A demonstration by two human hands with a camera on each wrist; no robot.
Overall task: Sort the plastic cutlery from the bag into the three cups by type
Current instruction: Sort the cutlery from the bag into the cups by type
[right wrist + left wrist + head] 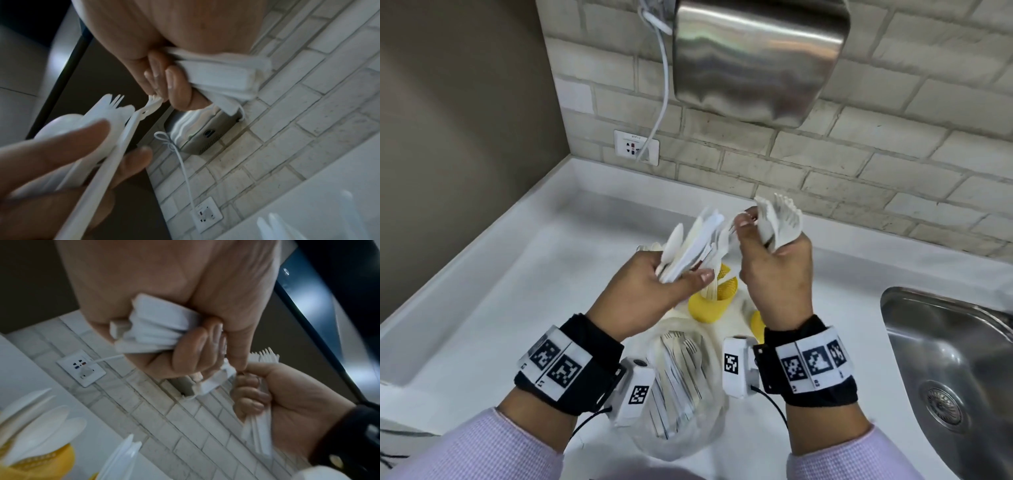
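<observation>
My left hand (674, 274) grips a mixed bundle of white plastic cutlery (695, 240), with a spoon, knives and forks fanned upward. My right hand (756, 240) holds a bunch of forks (782, 217) in its palm, tines up, while its fingertips (153, 95) pinch the tines of one fork (148, 105) in the left bundle. Both hands hover above a yellow cup (710, 306) that has cutlery in it. A second yellow cup (756, 323) peeks out behind my right wrist. The clear bag (681, 397) lies below with several pieces inside. Spoons (41, 423) stand in a yellow cup (41, 464).
A steel sink (955, 373) is sunk into the white counter (500, 308) at the right. A metal hand dryer (756, 58) hangs on the brick wall, its cord running to a wall socket (636, 147). A wall corner closes the left side.
</observation>
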